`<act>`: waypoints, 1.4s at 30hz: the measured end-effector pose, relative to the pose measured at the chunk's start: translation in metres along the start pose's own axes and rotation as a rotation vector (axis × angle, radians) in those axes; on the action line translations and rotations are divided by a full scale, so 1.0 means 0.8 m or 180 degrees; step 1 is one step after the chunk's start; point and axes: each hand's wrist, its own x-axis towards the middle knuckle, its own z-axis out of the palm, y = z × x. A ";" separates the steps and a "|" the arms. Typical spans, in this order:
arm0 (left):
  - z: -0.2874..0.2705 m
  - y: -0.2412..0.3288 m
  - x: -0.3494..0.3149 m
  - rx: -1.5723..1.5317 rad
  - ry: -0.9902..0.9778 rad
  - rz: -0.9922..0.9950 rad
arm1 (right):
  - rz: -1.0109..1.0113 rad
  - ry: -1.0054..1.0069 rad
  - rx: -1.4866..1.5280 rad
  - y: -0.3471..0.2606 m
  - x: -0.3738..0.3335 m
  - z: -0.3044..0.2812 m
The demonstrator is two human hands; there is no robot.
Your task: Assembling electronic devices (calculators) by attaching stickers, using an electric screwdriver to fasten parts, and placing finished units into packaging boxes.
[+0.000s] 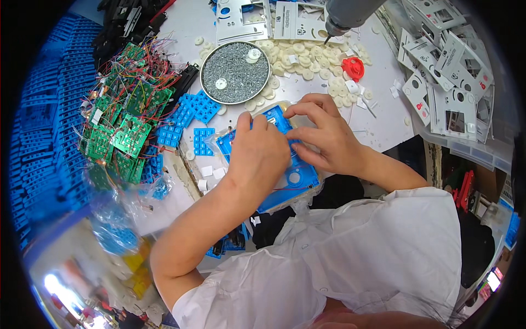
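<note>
A blue plastic casing (280,196) sits in front of me at the near side of the table, tilted, with clear plastic film showing around its edges. My left hand (258,149) is over its left half, knuckles up and fingers bent together; whatever the fingertips pinch is hidden under the hand. From the right, my right hand (327,133) reaches over the casing. Its fingers are curved but apart, their tips resting at the casing's upper right part, close to my left hand. A thin red wire shows along the casing's lower part.
Beyond the casing stand a round tray of small screws (235,74) and many cream discs (312,59). An electric screwdriver (350,16) hangs above. Left lie wired green circuit boards (130,134), blue keypads (203,141) and stacked blue parts (55,126). White panels (452,66) fill a bin at right.
</note>
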 end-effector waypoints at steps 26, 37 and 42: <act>0.010 -0.090 0.002 -0.2068 -0.0592 -0.0340 | -0.0219 -0.0565 -0.0584 -0.014 0.007 0.030; 0.019 -0.068 -0.024 -0.2207 0.0264 -0.1272 | -0.0170 -0.0669 -0.0623 -0.021 0.010 0.029; 0.013 -0.107 -0.079 -0.2932 0.1575 -0.2812 | -0.0174 -0.0733 -0.0847 -0.028 0.005 0.027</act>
